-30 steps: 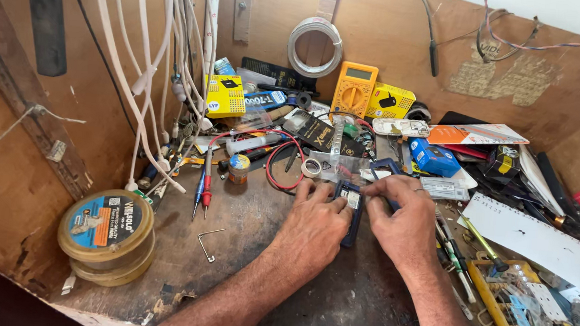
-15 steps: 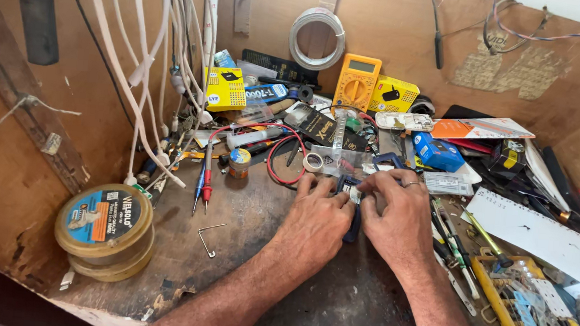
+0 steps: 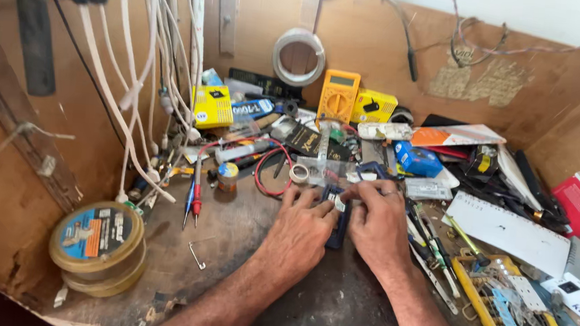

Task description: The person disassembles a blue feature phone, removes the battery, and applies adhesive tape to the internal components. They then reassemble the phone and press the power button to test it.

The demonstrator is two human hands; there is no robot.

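Dark blue phone-like device (image 3: 335,230) lies flat on bench between both hands, long axis running away from the person; left hand (image 3: 298,229) and right hand (image 3: 376,223) equally near, fingertips curled closed on a small metal part (image 3: 337,201) at its far end.

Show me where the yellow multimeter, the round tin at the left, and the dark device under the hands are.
yellow multimeter (image 3: 338,96): head view, on its dial face.
round tin (image 3: 96,234): head view, on its printed lid.
dark device (image 3: 336,230): head view, on the body between the two hands.
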